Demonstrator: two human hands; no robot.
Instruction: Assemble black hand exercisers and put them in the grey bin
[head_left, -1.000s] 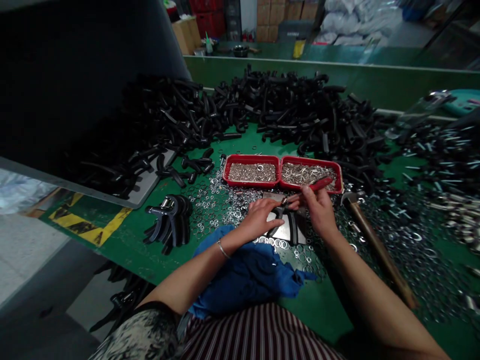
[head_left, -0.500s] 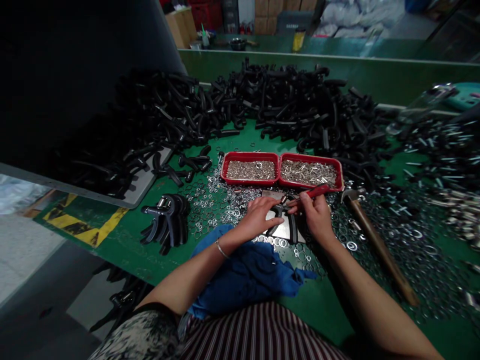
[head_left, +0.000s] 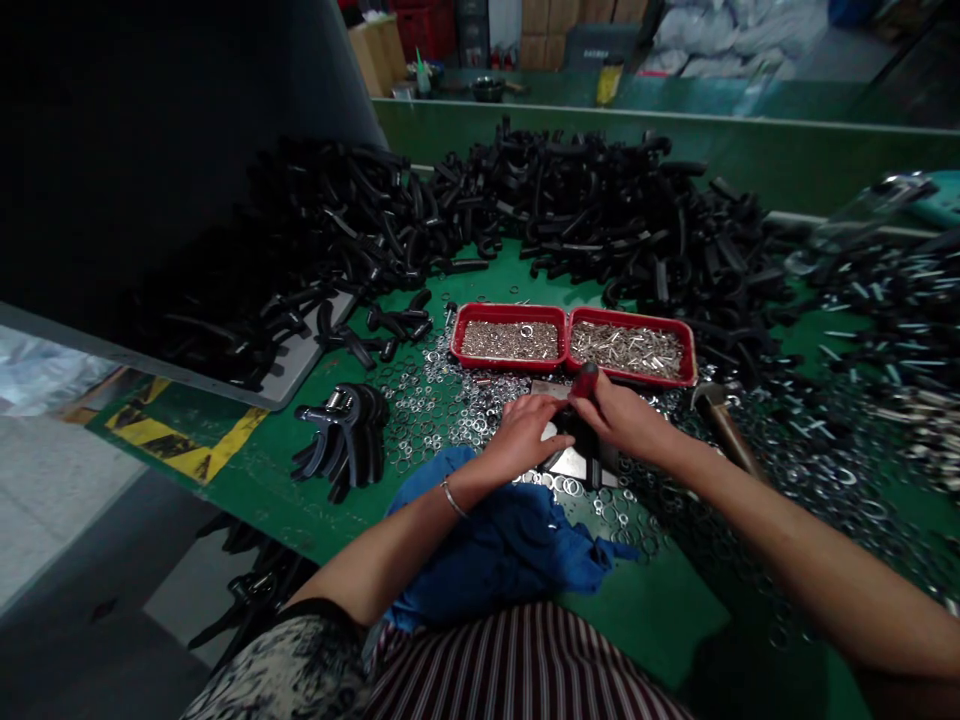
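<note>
My left hand (head_left: 521, 435) is closed on a curved black plastic part (head_left: 592, 460), pressing it against a flat metal plate (head_left: 574, 465). Its fingertips meet the right hand over the part. A screwdriver (head_left: 585, 382) with a red and black handle stands nearly upright in my right hand (head_left: 619, 415), its lower end hidden behind the fingers. To the left, several black parts (head_left: 349, 435) lie stacked together. Washers (head_left: 566, 486) line the near edge of the plate.
Two red trays (head_left: 630, 372) of small metal pieces stand behind the plate. A hammer (head_left: 731, 435) lies at the right among scattered rings. A heap of black parts (head_left: 555, 190) curves around the back. Below my hands is a blue cloth (head_left: 502, 550).
My right hand has swung inward over the black part and turned the screwdriver from slanted to nearly upright. My left hand keeps its place on the part. The view has shifted slightly.
</note>
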